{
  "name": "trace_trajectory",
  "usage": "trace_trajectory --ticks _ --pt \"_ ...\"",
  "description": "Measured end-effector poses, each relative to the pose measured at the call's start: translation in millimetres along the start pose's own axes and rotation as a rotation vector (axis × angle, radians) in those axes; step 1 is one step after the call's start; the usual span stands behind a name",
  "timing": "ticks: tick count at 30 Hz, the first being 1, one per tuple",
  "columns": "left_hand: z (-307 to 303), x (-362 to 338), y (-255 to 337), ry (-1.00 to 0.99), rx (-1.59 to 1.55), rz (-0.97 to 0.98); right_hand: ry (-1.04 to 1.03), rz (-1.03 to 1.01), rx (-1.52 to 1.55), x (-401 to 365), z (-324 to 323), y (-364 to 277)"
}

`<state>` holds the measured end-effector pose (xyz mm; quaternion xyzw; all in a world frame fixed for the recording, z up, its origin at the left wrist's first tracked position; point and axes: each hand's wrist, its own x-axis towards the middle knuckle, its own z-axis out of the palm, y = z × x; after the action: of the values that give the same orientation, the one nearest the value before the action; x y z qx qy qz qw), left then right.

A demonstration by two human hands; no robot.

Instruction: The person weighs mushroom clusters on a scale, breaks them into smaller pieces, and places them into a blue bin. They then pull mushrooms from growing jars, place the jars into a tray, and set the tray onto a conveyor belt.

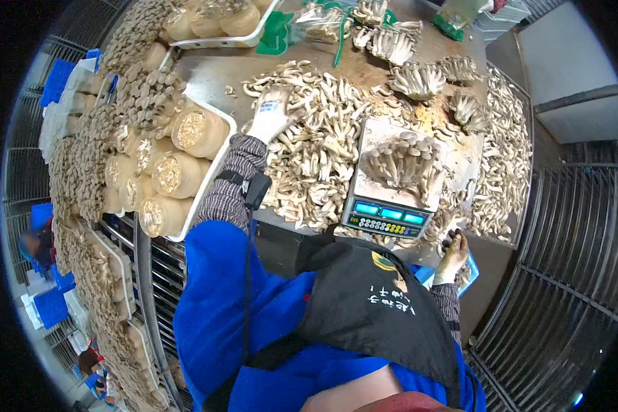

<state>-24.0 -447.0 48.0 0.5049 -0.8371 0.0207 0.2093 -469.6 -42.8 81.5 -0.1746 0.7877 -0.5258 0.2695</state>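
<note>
My left hand (271,115), in a white glove with blue print, rests at the left edge of a big heap of loose mushrooms (316,165). Its fingers point away from me and are mostly hidden. By the front edge of the table, my right hand (452,258) is gloved too, its fingers curled with dark tips against mushroom pieces; I cannot tell what is in them. Between the hands stands a digital scale (389,214) with lit blue displays. A large mushroom cluster (406,163) lies on its pan. Below the right hand shows a blue basket (472,273).
On the left, a white tray (231,130) holds several mushroom grow bottles (199,129). More mushroom clusters (417,81) lie behind the scale, near a clear plastic bag (321,24). Loose mushrooms (507,154) fill the right side. Metal bars (556,254) stand beyond it.
</note>
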Motion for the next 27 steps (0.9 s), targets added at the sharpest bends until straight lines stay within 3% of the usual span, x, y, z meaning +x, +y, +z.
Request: trace_trajectory --ticks 3,7,10,13,14,16,17,18,20,22,24,27 --pt "-2.8 18.4 18.1 -0.509 0.002 -0.029 0.021 0.003 -0.110 6.1 4.3 0.3" --pt "30.0 27.3 16.0 -0.451 0.011 0.015 -0.048 -0.036 -0.056 8.4 9.4 -7.1" --pt "12.1 36.8 20.1 -0.525 -0.072 -0.067 -0.060 -0.054 -0.090 7.0 10.8 -14.0" --pt "-23.5 28.1 30.6 -0.451 -0.526 -0.182 -0.063 -0.035 -0.060 9.6 8.4 -7.3" --pt "-26.1 21.8 29.9 -0.455 -0.521 -0.182 -0.073 -0.029 -0.047 10.7 6.3 -3.4" --pt "-28.5 4.8 18.6 -0.024 -0.331 -0.026 -0.076 -0.029 -0.069 12.4 3.4 0.8" --pt "-28.1 -11.3 12.6 -0.009 -0.310 -0.144 -0.076 -0.033 -0.095 13.6 2.2 3.2" --pt "-37.3 -20.0 7.4 -0.087 -0.205 -0.237 -0.077 -0.028 -0.088 16.5 0.6 7.0" --pt "-44.6 -40.4 -1.2 -0.214 -0.200 -0.200 -0.077 -0.058 -0.112 21.8 0.1 15.2" --pt "-45.7 -51.8 -9.0 -0.457 -0.041 -0.040 -0.082 0.001 -0.123 18.7 5.9 3.0" --pt "-44.6 -67.6 -3.5 -0.419 0.035 0.172 -0.104 -0.048 -0.087 24.3 6.3 5.9" --pt "-45.6 -62.6 -2.1 -0.432 0.096 0.227 -0.115 -0.118 -0.121 35.6 6.6 17.9"
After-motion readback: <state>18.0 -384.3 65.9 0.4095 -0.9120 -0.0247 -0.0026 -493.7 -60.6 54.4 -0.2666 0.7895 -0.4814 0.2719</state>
